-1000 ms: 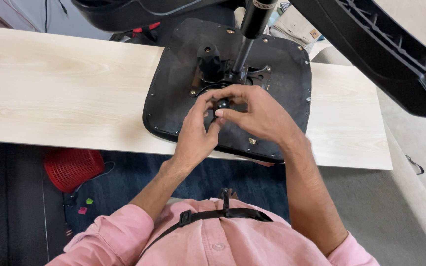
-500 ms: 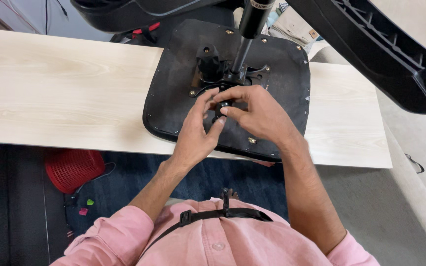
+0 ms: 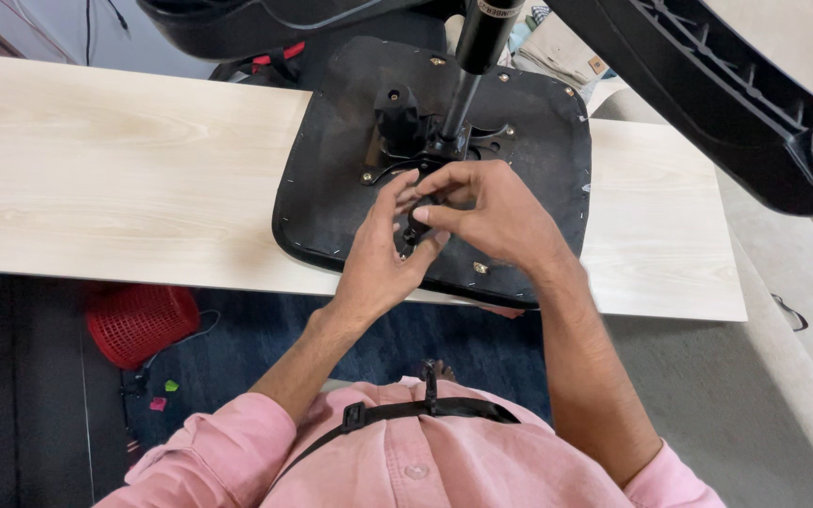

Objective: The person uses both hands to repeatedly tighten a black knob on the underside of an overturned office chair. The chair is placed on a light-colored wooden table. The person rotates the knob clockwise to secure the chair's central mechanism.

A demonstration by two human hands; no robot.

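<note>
Looking down from the camera on my head, I see an upturned black chair seat [image 3: 331, 207] lying on a pale wooden tabletop [image 3: 124, 179], its underside facing up, its near edge hanging slightly past the table's near edge. At the middle of the seat sits the black metal mechanism plate [image 3: 397, 141], with a dark gas-lift column [image 3: 477, 47] rising from it toward the top of the view.

My left hand [image 3: 383, 259] comes up from the near edge of the seat, palm toward the mechanism. Its fingers are bent together around a small black knob-like part [image 3: 416, 224] that stands just on the near side of the mechanism plate; the thumb and forefinger look pressed against it. My right hand [image 3: 491, 212] lies over the seat just beside the left, on the side of the seat's right edge. Its thumb and fingertips are pinched together on the same small black part from above, so both hands meet on it. How tightly either hand grips, I cannot tell.

Beyond the seat's far edge, a large black plastic chair part [image 3: 698, 85] slants across the upper right. Below the table, left of the seat, a red basket [image 3: 138, 320] stands on the dark floor. My pink shirt [image 3: 406, 461] fills the bottom.
</note>
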